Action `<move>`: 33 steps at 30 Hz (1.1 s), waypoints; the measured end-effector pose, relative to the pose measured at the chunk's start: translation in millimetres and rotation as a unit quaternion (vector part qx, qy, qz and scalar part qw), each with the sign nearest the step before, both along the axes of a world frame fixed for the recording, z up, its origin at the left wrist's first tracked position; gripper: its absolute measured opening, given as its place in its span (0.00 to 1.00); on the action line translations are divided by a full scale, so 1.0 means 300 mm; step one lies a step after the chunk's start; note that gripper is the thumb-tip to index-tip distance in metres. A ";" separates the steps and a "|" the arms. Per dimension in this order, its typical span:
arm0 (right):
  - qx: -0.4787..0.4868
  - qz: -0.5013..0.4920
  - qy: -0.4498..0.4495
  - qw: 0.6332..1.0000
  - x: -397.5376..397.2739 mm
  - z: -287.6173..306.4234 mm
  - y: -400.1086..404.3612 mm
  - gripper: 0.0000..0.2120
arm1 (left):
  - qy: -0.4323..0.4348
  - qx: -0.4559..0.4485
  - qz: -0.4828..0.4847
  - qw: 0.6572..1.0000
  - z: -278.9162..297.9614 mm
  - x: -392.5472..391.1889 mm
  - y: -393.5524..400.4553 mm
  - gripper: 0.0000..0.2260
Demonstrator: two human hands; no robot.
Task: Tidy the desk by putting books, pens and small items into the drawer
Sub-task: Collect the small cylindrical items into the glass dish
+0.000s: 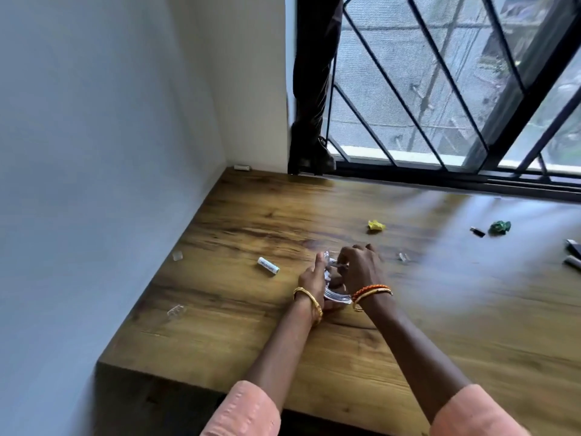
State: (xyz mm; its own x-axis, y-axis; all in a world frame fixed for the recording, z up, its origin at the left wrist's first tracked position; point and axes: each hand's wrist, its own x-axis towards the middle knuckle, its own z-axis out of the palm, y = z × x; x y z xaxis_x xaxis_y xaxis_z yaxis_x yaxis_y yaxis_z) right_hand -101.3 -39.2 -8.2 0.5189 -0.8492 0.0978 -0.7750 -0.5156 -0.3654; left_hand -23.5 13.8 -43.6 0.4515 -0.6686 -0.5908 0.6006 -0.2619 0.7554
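Both hands meet over the middle of the wooden desk (251, 335). My left hand (314, 275) holds a clear plastic container (338, 298) from its left side. My right hand (360, 267) curls over the container's top and pinches a small white item (334, 263) there. A white battery (268, 265) lies on the desk just left of my hands. Small clear plastic pieces lie at the left edge (177, 255), near the front left (176, 310), and right of my hands (403, 257).
A crumpled yellow scrap (376, 225), a crumpled green scrap (499, 227) and a small black stick (477, 231) lie farther right. Pens or markers (573, 258) show at the right edge. A white wall borders the desk's left side, a barred window (440, 89) the back.
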 end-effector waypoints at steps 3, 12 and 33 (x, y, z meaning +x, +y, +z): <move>0.013 -0.009 -0.036 0.999 0.032 -0.007 0.037 0.08 | -0.012 0.017 0.000 1.000 -0.003 0.030 0.047 0.25; 0.151 -0.031 -0.193 0.969 0.210 0.073 0.079 0.09 | -0.059 0.036 0.107 0.992 0.003 0.241 0.232 0.27; 0.151 0.124 -0.177 0.965 0.393 0.077 0.174 0.08 | -0.052 0.028 0.167 0.984 0.007 0.410 0.366 0.22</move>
